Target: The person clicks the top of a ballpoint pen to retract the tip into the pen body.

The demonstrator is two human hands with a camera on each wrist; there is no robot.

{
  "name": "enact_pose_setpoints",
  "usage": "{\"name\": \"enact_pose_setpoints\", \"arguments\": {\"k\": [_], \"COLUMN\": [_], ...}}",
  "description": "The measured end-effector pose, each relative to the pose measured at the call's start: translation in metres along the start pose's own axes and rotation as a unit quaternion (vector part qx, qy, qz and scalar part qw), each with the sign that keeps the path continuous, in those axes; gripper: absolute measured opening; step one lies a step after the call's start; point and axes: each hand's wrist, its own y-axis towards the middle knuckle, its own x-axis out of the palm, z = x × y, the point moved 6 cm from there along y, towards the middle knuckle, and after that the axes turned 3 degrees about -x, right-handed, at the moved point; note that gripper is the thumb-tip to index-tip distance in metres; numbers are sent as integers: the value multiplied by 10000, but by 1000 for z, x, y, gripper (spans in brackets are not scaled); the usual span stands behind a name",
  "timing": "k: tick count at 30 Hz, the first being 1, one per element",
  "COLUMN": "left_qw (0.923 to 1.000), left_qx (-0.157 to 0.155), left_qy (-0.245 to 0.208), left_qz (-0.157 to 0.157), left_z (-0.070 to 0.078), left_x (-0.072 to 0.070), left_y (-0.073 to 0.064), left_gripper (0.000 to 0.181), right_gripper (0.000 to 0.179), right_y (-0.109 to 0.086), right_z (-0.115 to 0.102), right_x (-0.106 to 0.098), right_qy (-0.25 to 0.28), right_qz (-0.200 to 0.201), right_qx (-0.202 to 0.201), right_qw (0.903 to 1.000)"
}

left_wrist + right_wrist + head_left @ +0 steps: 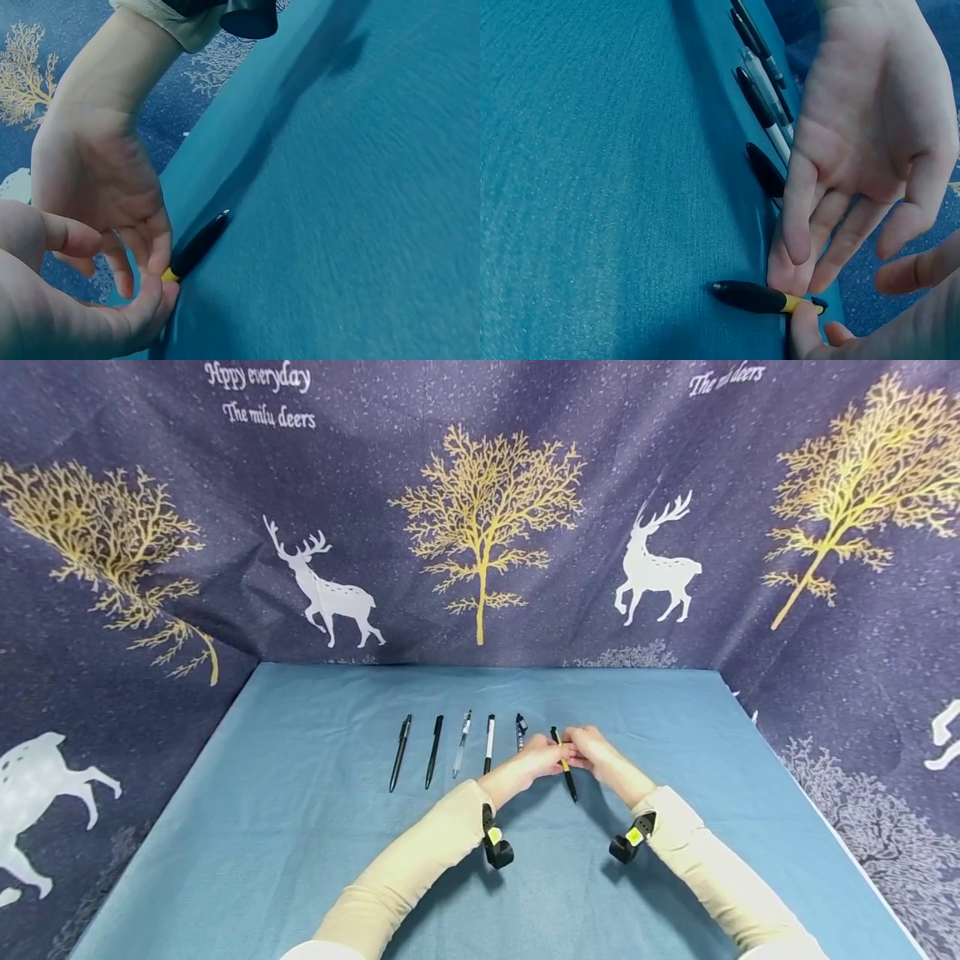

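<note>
A black and yellow pen lies slantwise at the right end of a row of pens on the blue cloth. My left hand reaches to it from the left, fingers extended over its middle. From the right comes my right hand, its fingertips bent down beside the same pen. In the right wrist view, left fingertips meet one side of the pen's yellow part, and a digit of the right hand meets the other. The left wrist view has the black tip of the pen pointing out past both hands.
Left of the hands, several pens lie side by side: a dark one, a black one, a clear one, a white and black one and a patterned one. A dark printed curtain borders the blue cloth.
</note>
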Motion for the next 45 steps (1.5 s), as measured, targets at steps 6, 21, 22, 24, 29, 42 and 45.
{"name": "enact_pose_setpoints", "arguments": {"k": [6, 21, 22, 24, 29, 42, 45], "left_qw": [9999, 9996, 9996, 9995, 9994, 9958, 9954], "left_qx": [-13, -51, -81, -114, -174, -435, -414], "left_qy": [-8, 160, 147, 100, 52, -205, -244], "left_qz": [152, -216, -242, -285, -294, -781, -834], "left_z": [-1, -8, -8, -8, -10, -12, -10], "left_x": [-1, 0, 0, -1, -1, 10, 11], "left_y": [-3, -3, -3, -3, -3, -8, -9], "left_gripper": [24, 23, 23, 24, 24, 25, 26], "right_gripper": [17, 19, 22, 27, 33, 34, 32], "right_y": [0, 0, 0, 1, 3, 13, 13], "right_z": [3, 9, 9, 9, 8, 7, 4], "right_x": [5, 14, 14, 13, 10, 2, 1], "right_qy": [170, 362, 360, 369, 351, 1034, 1443], "right_qz": [-150, -886, -926, -952, -1008, -592, -488], "right_qx": [71, 90, 73, 59, 13, 310, 387], "right_qw": [9997, 9954, 9950, 9948, 9943, 9924, 9876]}}
